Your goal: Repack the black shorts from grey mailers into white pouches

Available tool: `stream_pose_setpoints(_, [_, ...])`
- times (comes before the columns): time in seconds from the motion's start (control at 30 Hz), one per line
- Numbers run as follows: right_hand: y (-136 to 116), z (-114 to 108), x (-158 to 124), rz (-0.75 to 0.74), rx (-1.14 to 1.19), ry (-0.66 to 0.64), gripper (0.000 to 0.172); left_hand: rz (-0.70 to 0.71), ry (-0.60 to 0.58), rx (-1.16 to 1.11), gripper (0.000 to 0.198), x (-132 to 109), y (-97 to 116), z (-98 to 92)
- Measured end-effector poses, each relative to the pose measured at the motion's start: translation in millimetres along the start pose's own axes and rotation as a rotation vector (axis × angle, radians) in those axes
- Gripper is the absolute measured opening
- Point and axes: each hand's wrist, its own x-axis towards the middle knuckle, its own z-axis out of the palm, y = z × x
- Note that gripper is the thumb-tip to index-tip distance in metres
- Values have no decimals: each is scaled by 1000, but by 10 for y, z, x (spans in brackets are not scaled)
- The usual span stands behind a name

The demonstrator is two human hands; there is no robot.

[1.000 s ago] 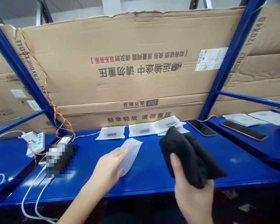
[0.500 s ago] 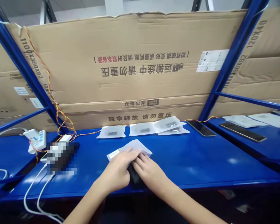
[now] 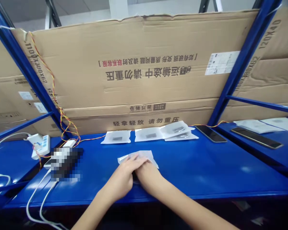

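Both my hands rest together on a translucent white plastic bag [image 3: 139,156] lying flat on the blue steel shelf [image 3: 196,166]. My left hand [image 3: 121,179] presses its fingers across the bag's near part. My right hand [image 3: 146,174] lies against it, with its fingers hidden under the bag or my left hand. A sliver of black cloth [image 3: 134,176] shows between my hands. The rest of the cloth is hidden, so I cannot tell if it lies inside the bag.
Several flat white packets [image 3: 148,134] lie along the shelf's back edge. Phones [image 3: 211,133] lie to the right. On the left are a white power strip [image 3: 41,147], white cables and a pixelated object [image 3: 66,163]. Large cardboard sheets [image 3: 134,70] stand behind.
My right hand has come down from holding the black cloth up, and the cloth has moved under my hands. The bag now lies flatter, and my hands have drawn closer together.
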Motion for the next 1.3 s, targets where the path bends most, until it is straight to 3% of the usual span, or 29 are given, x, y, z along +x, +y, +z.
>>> stream_pose_setpoints(0.1, [-5, 25, -148, -39, -50, 53, 55, 3, 10, -27, 89, -64, -70, 89])
stream_pose_setpoints(0.33, [36, 101, -139, 74, -111, 94, 45, 95, 36, 81, 89, -76, 14, 174])
stream_pose_setpoints(0.43, [40, -111, -260, -66, -50, 201, 36, 150, 112, 198, 78, -140, -43, 131])
stream_pose_setpoints(0.53, [145, -391, -509, -343, 176, 409, 28, 203, 214, 276, 64, -269, -90, 89])
stream_pose_setpoints(0.57, [216, -460, -594, -346, 229, 471, 28, 215, 245, 290, 58, -319, -88, 78])
stream_pose_setpoints(0.7, [596, -518, -842, -119, 171, 537, 23, 241, 308, 368, 38, -521, -36, 32])
stream_pose_setpoints(0.83, [761, -448, -919, -2, 103, 555, 23, 258, 418, 482, 38, -689, -56, -1])
stream_pose_setpoints(0.93, [553, -473, -843, 15, 160, 593, 19, 305, 507, 508, 29, -738, -72, 14])
stream_pose_setpoints(1.03, [184, -490, -642, -135, 209, 602, 17, 333, 540, 539, 20, -702, -29, 56])
stream_pose_setpoints(1.13, [-98, -438, -403, -243, 196, 709, 17, 339, 574, 562, 17, -642, 27, 84])
stream_pose_setpoints(1.3, [-174, -382, -225, -303, 210, 752, 25, 325, 640, 574, 20, -639, 66, 79])
